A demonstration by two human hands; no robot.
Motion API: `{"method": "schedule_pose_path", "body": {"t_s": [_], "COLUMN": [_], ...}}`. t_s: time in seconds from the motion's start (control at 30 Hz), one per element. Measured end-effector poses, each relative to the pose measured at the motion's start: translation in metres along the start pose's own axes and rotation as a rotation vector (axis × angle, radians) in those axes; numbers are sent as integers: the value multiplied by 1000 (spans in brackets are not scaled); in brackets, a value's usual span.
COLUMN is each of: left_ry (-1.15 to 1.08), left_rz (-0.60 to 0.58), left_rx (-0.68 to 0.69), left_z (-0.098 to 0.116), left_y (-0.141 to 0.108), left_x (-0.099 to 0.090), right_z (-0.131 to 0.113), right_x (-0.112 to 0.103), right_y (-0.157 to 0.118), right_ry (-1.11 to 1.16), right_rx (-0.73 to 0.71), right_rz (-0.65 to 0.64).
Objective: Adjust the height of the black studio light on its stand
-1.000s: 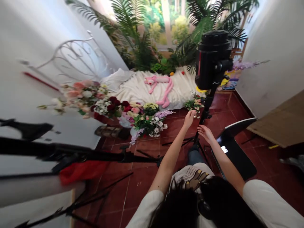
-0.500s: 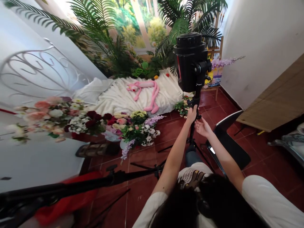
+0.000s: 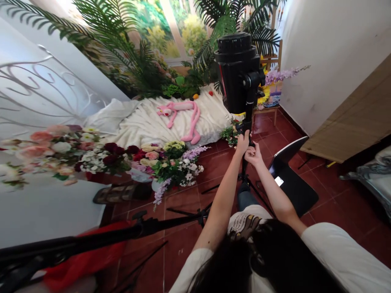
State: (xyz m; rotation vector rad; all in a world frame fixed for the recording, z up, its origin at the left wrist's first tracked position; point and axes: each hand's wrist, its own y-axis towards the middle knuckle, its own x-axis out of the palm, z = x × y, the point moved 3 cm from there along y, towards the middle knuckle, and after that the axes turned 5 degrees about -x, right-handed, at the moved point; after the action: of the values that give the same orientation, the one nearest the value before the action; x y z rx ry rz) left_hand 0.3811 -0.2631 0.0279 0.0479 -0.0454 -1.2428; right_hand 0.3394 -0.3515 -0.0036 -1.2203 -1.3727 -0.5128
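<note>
A black studio light [image 3: 233,75] stands in front of me on an upright light stand [image 3: 249,106]. My left hand [image 3: 243,142] is wrapped round the stand's pole, below the lamp head. Just beneath and to the right, my right hand [image 3: 253,154] has its fingers curled in at the pole. Whatever those fingers pinch, perhaps a small part of the stand, is hidden behind them. The stand's legs spread on the floor close to my own leg.
A second black stand [image 3: 122,232] slants across the lower left. Flower bunches [image 3: 171,162] stand before a cream blanket [image 3: 146,118] bearing a pink plush toy [image 3: 183,106]. On the right is a black chair [image 3: 293,189] with a phone [image 3: 279,181] on it, near a brown panel [image 3: 351,110].
My right hand has closed its fingers and drawn in against the pole. My left hand keeps its grip. The whole view has shifted slightly, with the scene sliding left.
</note>
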Motion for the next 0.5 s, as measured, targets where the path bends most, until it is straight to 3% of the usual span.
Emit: {"method": "schedule_pose_path", "body": {"t_s": [0.13, 0.23, 0.3, 0.43, 0.5], "left_ry": [-17, -16, -26, -58, -72], "left_rz": [-22, -13, -20, -57, -55], "left_rx": [-59, -46, -31, -29, -37], "left_z": [-2, -3, -5, -7, -9], "left_y": [0, 1, 2, 2, 2], "left_x": [0, 0, 0, 2, 2], "right_z": [0, 0, -8, -39, -53], "right_x": [3, 1, -1, 4, 10], "right_y": [4, 3, -2, -20, -26], "right_ry": [-130, -403, -694, -1438, -1619], "right_rx": [-51, -145, -302, -764, -951], "right_rz": [37, 35, 46, 19, -3]}}
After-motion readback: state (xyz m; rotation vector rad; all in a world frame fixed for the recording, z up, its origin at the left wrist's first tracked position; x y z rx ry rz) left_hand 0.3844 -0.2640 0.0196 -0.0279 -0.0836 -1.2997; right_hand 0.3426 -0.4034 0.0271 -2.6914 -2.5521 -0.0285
